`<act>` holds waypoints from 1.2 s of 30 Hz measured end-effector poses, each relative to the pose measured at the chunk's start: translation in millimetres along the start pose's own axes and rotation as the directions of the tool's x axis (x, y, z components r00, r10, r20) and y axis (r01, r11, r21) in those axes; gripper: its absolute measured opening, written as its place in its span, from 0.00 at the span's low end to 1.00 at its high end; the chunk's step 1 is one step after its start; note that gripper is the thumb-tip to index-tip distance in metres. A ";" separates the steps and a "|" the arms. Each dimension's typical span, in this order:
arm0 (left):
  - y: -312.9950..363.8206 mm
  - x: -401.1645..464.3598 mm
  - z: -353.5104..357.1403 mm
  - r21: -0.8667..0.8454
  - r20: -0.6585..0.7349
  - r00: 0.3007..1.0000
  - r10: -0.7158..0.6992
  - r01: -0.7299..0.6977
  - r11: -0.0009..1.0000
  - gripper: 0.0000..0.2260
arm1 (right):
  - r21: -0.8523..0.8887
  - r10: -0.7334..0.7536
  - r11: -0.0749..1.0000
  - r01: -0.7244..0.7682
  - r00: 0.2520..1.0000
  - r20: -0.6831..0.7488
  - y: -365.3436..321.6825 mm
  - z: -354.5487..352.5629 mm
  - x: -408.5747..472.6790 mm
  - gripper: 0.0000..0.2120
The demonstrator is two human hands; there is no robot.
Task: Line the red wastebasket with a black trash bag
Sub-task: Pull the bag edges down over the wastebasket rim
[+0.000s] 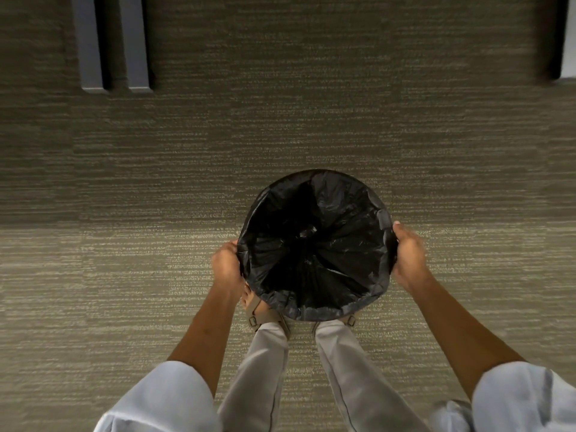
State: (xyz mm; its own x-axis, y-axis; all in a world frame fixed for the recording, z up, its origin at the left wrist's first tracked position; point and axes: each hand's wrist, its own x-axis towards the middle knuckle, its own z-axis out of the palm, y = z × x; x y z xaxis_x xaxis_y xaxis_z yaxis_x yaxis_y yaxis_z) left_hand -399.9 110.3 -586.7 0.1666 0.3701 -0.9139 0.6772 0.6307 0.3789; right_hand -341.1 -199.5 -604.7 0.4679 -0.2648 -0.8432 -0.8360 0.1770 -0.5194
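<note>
A black trash bag [314, 241] lines a round wastebasket that I see from straight above; the bag's edge is folded over the whole rim, so none of the basket's red shows. My left hand [227, 265] grips the bag-covered rim on the left side. My right hand [409, 253] grips it on the right side, thumb up on the rim. The bag's inside sags in creased folds toward a knot near the middle.
Grey-green striped carpet [156, 188] lies all around. My sandalled feet [265, 316] stand just below the basket. Two grey furniture legs [93, 57] stand at the far left, and a dark leg with a white panel [558, 39] at the far right.
</note>
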 end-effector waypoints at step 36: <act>-5.7 2.4 -4.3 0.199 0.036 0.999 0.032 -0.038 0.979 0.17 | -0.532 -0.461 0.777 0.338 0.880 -0.112 8.2 1.9 0.2 0.19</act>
State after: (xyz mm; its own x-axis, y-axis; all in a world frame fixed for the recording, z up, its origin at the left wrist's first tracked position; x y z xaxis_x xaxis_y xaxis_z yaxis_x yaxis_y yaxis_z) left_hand -406.4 110.5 -590.3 0.2138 0.3651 -0.9061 0.7996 0.4674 0.3770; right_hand -347.4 -196.3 -609.4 0.7647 -0.4212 -0.4876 -0.6433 -0.4561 -0.6149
